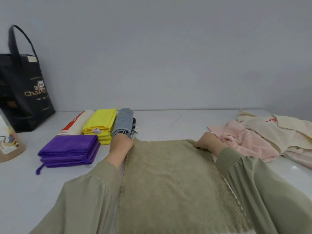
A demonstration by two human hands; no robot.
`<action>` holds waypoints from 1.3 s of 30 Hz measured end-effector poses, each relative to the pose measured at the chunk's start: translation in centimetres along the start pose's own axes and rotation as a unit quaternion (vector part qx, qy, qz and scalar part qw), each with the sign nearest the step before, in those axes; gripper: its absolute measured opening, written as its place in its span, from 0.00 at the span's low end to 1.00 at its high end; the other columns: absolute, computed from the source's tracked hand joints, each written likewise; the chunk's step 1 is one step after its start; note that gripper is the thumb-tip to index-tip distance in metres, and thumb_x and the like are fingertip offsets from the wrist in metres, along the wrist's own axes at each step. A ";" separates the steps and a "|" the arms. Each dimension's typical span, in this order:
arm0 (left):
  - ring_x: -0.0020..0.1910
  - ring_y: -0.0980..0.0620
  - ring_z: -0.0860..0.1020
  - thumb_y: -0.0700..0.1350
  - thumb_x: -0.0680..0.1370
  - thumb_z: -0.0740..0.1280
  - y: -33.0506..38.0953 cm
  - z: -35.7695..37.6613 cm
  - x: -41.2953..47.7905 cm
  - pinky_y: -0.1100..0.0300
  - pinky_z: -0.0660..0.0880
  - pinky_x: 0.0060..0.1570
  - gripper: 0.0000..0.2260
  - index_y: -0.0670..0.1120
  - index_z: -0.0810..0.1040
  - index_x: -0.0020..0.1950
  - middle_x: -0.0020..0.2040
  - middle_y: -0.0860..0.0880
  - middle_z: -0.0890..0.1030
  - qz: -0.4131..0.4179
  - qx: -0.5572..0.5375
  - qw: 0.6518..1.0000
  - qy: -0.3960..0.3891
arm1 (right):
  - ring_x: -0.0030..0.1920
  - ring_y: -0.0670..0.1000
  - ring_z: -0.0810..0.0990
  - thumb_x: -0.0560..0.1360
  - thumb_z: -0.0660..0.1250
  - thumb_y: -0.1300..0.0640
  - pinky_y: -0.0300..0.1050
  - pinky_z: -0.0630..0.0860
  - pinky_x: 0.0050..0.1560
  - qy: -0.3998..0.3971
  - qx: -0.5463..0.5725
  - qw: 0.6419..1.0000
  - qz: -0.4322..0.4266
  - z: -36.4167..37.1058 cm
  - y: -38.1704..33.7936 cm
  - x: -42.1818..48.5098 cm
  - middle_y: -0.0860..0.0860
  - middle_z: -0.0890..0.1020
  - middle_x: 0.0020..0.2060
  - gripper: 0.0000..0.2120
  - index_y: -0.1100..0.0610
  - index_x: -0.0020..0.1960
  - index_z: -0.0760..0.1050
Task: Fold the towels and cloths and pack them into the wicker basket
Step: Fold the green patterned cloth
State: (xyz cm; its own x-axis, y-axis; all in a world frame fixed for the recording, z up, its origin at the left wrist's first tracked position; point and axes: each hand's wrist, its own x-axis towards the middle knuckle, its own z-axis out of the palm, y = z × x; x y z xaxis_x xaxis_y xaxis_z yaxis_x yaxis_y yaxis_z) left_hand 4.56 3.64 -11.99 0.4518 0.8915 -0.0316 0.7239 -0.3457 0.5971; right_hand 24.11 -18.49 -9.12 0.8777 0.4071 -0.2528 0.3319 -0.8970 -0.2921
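Olive-green towel: spread flat on the white table, in front of the person.
Left hand: fingers curled, gripping the towel's far left corner.
Right hand: fingers curled, pinching its far right corner.
Left of the towel: folded purple cloths, yellow cloths, rolled grey-blue towel.
Right of the towel: crumpled pink towel.
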 end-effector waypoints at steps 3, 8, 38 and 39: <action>0.42 0.39 0.81 0.39 0.74 0.66 0.5 -0.9 -0.6 0.50 0.78 0.42 0.07 0.38 0.83 0.45 0.42 0.37 0.82 0.011 -0.063 0.998 -0.012 | 0.28 0.48 0.70 0.75 0.62 0.57 0.37 0.68 0.33 -0.060 -0.093 0.994 0.003 -1.5 -0.5 -1.1 0.50 0.73 0.24 0.16 0.58 0.29 0.69; 0.19 0.58 0.76 0.36 0.80 0.61 1.4 -2.0 -1.4 0.68 0.69 0.19 0.05 0.42 0.73 0.54 0.34 0.46 0.82 -0.037 -0.308 0.949 -0.049 | 0.38 0.55 0.77 0.71 0.62 0.67 0.42 0.74 0.38 0.118 0.026 0.992 -0.037 -1.4 0.8 -0.1 0.56 0.80 0.35 0.07 0.61 0.35 0.72; 0.23 0.56 0.75 0.31 0.75 0.67 -5.7 -2.5 -14.4 0.67 0.74 0.27 0.07 0.41 0.82 0.47 0.30 0.45 0.80 0.028 -0.344 0.936 -0.061 | 0.24 0.51 0.77 0.73 0.60 0.68 0.39 0.73 0.27 0.126 0.396 0.907 -0.070 4.3 7.6 -11.8 0.53 0.77 0.33 0.12 0.54 0.49 0.75; 0.24 0.56 0.75 0.31 0.75 0.67 -5.7 -2.6 -14.5 0.67 0.74 0.28 0.08 0.42 0.82 0.46 0.30 0.46 0.80 0.030 -0.353 0.933 -0.056 | 0.25 0.50 0.76 0.72 0.62 0.69 0.39 0.74 0.28 0.149 0.396 0.903 -0.078 4.2 7.6 -11.9 0.54 0.76 0.33 0.11 0.57 0.50 0.76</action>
State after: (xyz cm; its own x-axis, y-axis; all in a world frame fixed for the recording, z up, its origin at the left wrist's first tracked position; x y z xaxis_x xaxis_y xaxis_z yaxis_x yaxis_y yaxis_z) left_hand -7.45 -6.55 -12.84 0.5608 0.8269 -0.0411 0.1893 -0.0797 0.9787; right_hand 14.77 -29.46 -12.20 0.9346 0.3480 0.0738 0.2128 -0.3805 -0.9000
